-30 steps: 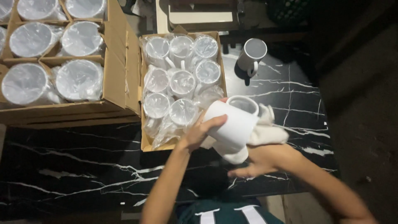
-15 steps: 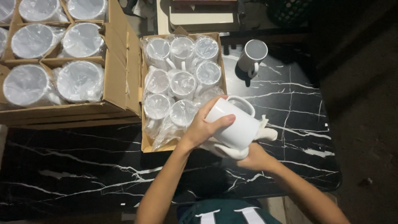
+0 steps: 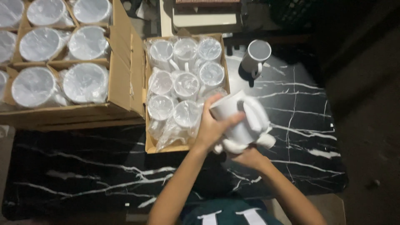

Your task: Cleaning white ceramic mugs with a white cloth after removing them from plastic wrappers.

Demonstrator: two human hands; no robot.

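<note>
A box of wrapped mugs (image 3: 183, 89) lies on the table (image 3: 83, 175), a lone mug (image 3: 255, 56) right of it.

White mugs over black marble

A white mug (image 3: 235, 118) is showing against a black, white-veined worktop (image 3: 300, 125), beside brown cardboard boxes (image 3: 125, 79).

A black desk (image 3: 104, 175) with white marble veining carries two open cardboard boxes. The smaller box (image 3: 151, 143) holds plastic-wrapped white mugs; the larger box (image 3: 121, 83), touching its left side, holds wrapped white bowls. One unwrapped white mug (image 3: 255, 56) stands upright near the far edge.
</note>
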